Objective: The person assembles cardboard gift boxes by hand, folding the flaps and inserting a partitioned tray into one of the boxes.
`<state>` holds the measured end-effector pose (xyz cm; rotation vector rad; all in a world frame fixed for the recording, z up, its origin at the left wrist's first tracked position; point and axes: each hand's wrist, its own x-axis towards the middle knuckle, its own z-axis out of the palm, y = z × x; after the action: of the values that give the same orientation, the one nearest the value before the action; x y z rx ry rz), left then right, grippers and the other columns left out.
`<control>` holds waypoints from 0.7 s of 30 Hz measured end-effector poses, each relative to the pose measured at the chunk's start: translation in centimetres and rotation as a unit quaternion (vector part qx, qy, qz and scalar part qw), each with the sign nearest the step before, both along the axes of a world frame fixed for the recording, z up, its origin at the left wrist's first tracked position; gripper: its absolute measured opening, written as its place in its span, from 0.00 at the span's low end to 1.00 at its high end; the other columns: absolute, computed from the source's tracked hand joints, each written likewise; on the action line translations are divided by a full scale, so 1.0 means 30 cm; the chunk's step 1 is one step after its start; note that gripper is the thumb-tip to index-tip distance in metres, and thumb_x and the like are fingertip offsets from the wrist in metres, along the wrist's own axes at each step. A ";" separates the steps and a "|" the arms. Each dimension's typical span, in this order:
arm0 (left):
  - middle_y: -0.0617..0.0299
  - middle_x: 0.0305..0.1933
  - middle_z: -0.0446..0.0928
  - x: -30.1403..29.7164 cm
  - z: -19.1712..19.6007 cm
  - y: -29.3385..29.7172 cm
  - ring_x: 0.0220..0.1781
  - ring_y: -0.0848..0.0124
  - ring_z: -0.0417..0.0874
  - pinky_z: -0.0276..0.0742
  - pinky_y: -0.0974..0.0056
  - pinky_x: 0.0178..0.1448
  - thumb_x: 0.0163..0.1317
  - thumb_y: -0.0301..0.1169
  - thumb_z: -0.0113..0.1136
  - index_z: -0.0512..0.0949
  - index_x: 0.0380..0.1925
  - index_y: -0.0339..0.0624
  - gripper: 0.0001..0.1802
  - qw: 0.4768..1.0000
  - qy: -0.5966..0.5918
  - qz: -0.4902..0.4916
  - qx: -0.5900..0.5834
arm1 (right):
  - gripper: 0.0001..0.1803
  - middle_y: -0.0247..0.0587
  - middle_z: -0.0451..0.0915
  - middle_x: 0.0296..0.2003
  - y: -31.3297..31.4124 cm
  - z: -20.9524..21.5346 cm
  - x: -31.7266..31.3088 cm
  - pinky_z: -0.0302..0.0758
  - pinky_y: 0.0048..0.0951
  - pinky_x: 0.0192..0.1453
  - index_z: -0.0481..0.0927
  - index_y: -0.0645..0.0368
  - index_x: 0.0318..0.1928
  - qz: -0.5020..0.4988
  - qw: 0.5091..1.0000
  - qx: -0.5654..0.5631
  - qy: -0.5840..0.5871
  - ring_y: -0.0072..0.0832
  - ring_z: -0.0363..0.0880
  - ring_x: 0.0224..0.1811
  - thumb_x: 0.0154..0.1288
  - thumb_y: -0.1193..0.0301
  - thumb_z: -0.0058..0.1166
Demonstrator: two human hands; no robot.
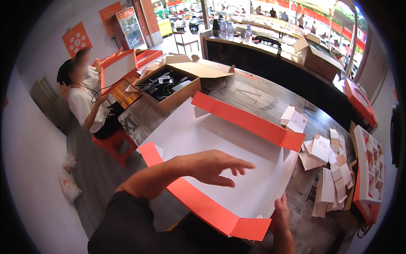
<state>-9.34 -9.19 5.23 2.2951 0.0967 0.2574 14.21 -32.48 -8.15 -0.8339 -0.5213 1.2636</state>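
With the left hand (218,166) loose and empty above the orange-and-white box (232,139) on the table (302,186), the right hand (280,215), apparently gripping its near-right edge, should brace that side steadily

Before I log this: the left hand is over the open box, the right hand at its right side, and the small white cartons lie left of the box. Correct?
Not quite: the head view shows the small white cartons lying right of the open box. The rest stands.
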 end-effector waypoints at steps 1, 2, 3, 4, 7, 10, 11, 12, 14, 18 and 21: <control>0.55 0.55 0.86 -0.026 -0.062 0.018 0.54 0.64 0.88 0.84 0.58 0.61 0.61 0.23 0.73 0.71 0.74 0.44 0.39 0.998 0.031 0.035 -0.030 | 0.46 0.48 0.62 0.76 0.000 -0.005 -0.004 0.61 0.44 0.81 0.45 0.61 0.83 0.001 1.000 -0.002 -0.003 0.40 0.63 0.78 0.76 0.65 0.57; 0.55 0.55 0.86 -0.047 -0.125 0.053 0.54 0.63 0.88 0.84 0.58 0.61 0.62 0.22 0.73 0.68 0.76 0.45 0.42 0.996 0.034 0.076 -0.031 | 0.46 0.48 0.62 0.76 -0.006 -0.010 -0.008 0.61 0.44 0.81 0.44 0.61 0.83 -0.007 1.000 -0.007 -0.003 0.40 0.63 0.78 0.76 0.65 0.57; 0.55 0.55 0.86 -0.077 -0.160 0.086 0.53 0.64 0.89 0.84 0.59 0.61 0.63 0.22 0.72 0.64 0.78 0.45 0.44 0.995 -0.003 0.097 -0.010 | 0.47 0.48 0.62 0.77 -0.006 -0.013 -0.011 0.61 0.44 0.81 0.44 0.62 0.83 -0.011 1.000 -0.007 -0.001 0.40 0.63 0.78 0.76 0.65 0.58; 0.55 0.55 0.86 -0.099 -0.164 0.103 0.52 0.65 0.89 0.84 0.59 0.61 0.64 0.22 0.71 0.62 0.80 0.46 0.45 0.991 -0.013 0.127 -0.040 | 0.47 0.48 0.61 0.77 -0.007 -0.015 -0.014 0.61 0.44 0.81 0.44 0.62 0.83 -0.016 1.000 -0.006 0.000 0.40 0.63 0.78 0.76 0.65 0.58; 0.56 0.54 0.86 -0.114 -0.138 0.141 0.52 0.67 0.89 0.83 0.60 0.62 0.67 0.23 0.69 0.55 0.82 0.47 0.47 0.978 -0.064 0.190 -0.066 | 0.47 0.48 0.61 0.77 -0.004 -0.018 -0.015 0.61 0.44 0.81 0.44 0.61 0.83 -0.023 1.000 -0.003 -0.011 0.39 0.63 0.78 0.75 0.64 0.58; 0.51 0.53 0.85 -0.075 -0.016 0.219 0.52 0.67 0.89 0.83 0.60 0.62 0.70 0.30 0.70 0.43 0.84 0.45 0.53 0.978 -0.101 0.182 0.006 | 0.46 0.47 0.61 0.77 -0.010 -0.017 -0.013 0.62 0.45 0.81 0.45 0.59 0.83 -0.030 0.999 -0.009 -0.013 0.39 0.63 0.78 0.76 0.63 0.58; 0.50 0.54 0.86 -0.047 0.032 0.264 0.52 0.66 0.89 0.83 0.59 0.62 0.71 0.32 0.70 0.42 0.84 0.43 0.54 0.974 -0.122 0.193 -0.016 | 0.46 0.47 0.61 0.77 -0.010 -0.012 -0.008 0.62 0.45 0.81 0.45 0.59 0.83 -0.027 0.999 -0.007 -0.021 0.39 0.63 0.77 0.76 0.63 0.57; 0.49 0.54 0.86 -0.013 0.080 0.313 0.52 0.66 0.89 0.83 0.59 0.62 0.71 0.34 0.70 0.41 0.84 0.41 0.54 0.968 -0.142 0.202 -0.042 | 0.46 0.47 0.61 0.77 -0.013 -0.009 -0.004 0.62 0.45 0.80 0.45 0.58 0.83 -0.025 0.999 -0.008 -0.027 0.39 0.64 0.77 0.76 0.62 0.57; 0.47 0.55 0.86 0.016 0.197 0.394 0.54 0.65 0.89 0.83 0.59 0.64 0.72 0.39 0.69 0.41 0.82 0.35 0.54 0.950 -0.213 0.215 -0.073 | 0.45 0.47 0.61 0.77 -0.016 -0.005 -0.002 0.63 0.45 0.80 0.45 0.58 0.83 -0.014 1.000 -0.014 -0.024 0.39 0.64 0.77 0.77 0.62 0.56; 0.55 0.51 0.88 0.015 0.276 0.343 0.52 0.71 0.89 0.84 0.65 0.58 0.74 0.42 0.66 0.64 0.74 0.37 0.37 0.916 -0.277 0.290 0.006 | 0.43 0.47 0.62 0.76 -0.006 0.011 -0.012 0.64 0.44 0.79 0.45 0.58 0.83 0.000 1.000 -0.005 -0.008 0.39 0.65 0.76 0.78 0.63 0.54; 0.60 0.51 0.85 -0.057 0.128 0.161 0.51 0.69 0.87 0.83 0.62 0.59 0.66 0.29 0.71 0.79 0.61 0.42 0.23 0.975 -0.168 0.114 0.086 | 0.43 0.46 0.62 0.76 -0.008 0.001 -0.010 0.65 0.43 0.79 0.45 0.58 0.83 -0.022 1.000 0.000 -0.019 0.39 0.66 0.75 0.78 0.64 0.54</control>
<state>-11.06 -4.36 9.06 2.3759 0.1707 0.7966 13.90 -32.71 -8.11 -0.8669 -0.5299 1.2097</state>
